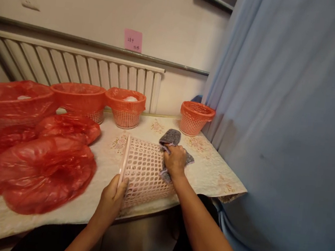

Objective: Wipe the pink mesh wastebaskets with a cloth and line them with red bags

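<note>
A pale pink lattice basket [147, 167] lies on its side at the table's front edge, its rim facing left. My left hand [113, 196] grips that rim low down, thumb on the outer wall. Bunched in my right hand [175, 160] is a grey cloth [170, 136], pressed against the basket's right end. The fingers of my right hand are partly hidden in the cloth.
Crumpled red plastic bags [47, 168] cover the table's left side. Along the back stand red-lined baskets, one [126, 114] near the radiator [95, 69], another [194, 120] beside the blue curtain [277, 114]. The flowered tablecloth [210, 170] ends at the right.
</note>
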{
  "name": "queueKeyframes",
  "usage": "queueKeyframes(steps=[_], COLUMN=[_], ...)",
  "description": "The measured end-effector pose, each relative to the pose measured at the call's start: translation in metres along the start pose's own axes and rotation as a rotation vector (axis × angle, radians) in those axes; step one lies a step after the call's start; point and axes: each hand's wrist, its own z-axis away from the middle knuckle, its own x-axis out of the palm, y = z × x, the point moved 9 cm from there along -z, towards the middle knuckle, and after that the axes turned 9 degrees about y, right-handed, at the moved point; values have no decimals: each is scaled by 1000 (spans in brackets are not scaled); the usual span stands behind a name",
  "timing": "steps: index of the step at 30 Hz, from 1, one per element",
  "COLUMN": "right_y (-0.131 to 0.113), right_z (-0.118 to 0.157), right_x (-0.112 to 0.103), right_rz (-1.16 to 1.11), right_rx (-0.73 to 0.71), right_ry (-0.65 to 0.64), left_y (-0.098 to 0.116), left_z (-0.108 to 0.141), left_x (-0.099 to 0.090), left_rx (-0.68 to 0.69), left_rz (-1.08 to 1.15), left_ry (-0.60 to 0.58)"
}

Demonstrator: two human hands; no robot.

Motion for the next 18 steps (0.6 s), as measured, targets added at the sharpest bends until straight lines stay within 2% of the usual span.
queueKeyframes(steps=[3, 6, 9, 14, 18], right_y=[47, 85, 108, 145, 169], right_z=[-8, -11, -13, -19, -3], right_x=[4, 15, 31, 59, 92], right_rz=[-163, -432, -652, -811, -991], right_rx=[130, 322, 490, 653, 792], right_ry=[14, -14, -65, -130, -174], left_y=[-2, -4, -9, -24, -35], left_z=[3, 6, 6, 1, 4], left_x=[0, 1, 2, 3, -2], left_rx=[-14, -48, -93, -173, -195], left_rz=[-7, 6, 38, 116, 75], left_ry=[-6, -14, -13, 7, 46])
